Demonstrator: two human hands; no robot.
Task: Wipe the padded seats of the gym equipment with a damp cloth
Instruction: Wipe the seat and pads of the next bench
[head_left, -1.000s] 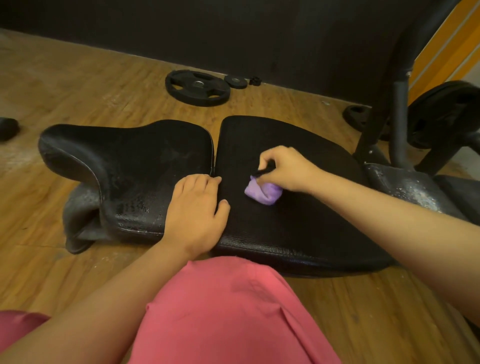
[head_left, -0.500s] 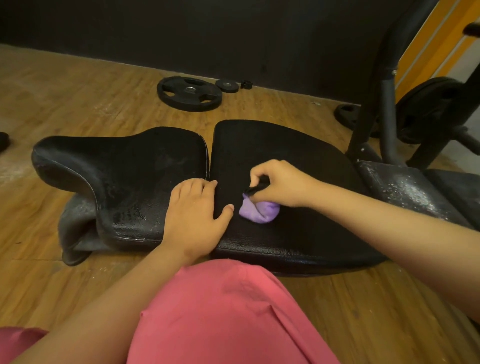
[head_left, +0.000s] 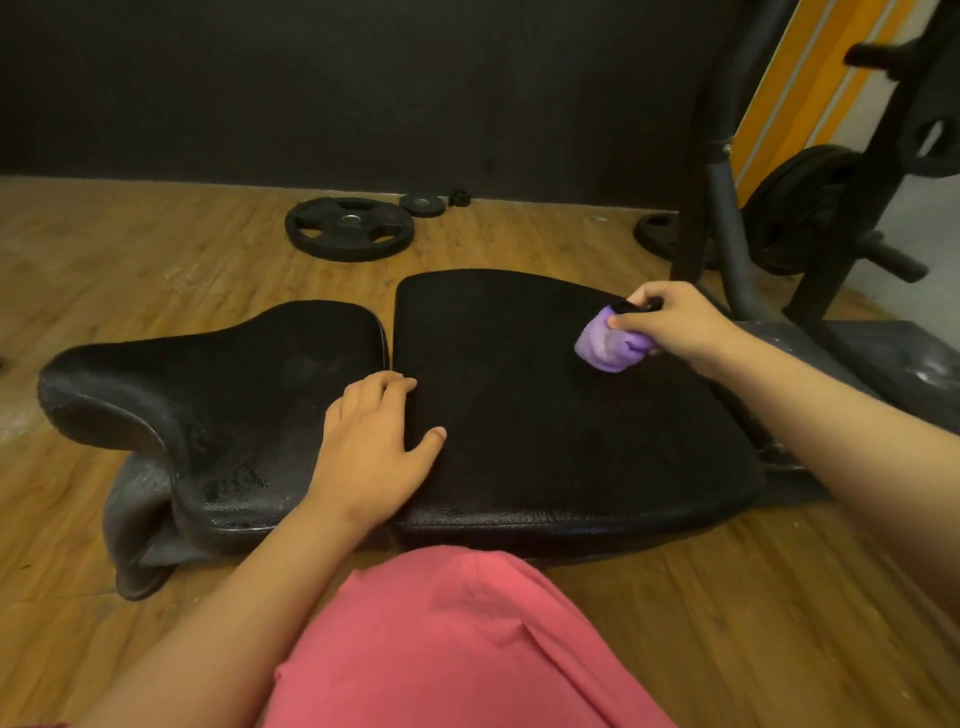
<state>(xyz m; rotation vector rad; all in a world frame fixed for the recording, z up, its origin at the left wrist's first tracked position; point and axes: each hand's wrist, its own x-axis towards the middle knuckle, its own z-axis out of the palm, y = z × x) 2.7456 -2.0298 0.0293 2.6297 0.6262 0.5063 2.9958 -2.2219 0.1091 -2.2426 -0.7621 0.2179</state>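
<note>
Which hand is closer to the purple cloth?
Right. The right hand grips the purple cloth; the left hand rests on the curved seat pad, well left of it.

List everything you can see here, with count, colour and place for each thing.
left padded seat: one, black, contoured, centre left
right padded seat: one, black, flat, centre
cloth: one, purple, far right of right padded seat
large weight plate: one, black, floor by wall
small weight plate: one, black, beside the large one
machine frame: one, black, right side
floor: one, brown wood, all around
left hand: one, flat across the seam between seats
right hand: one, grips the cloth
</note>
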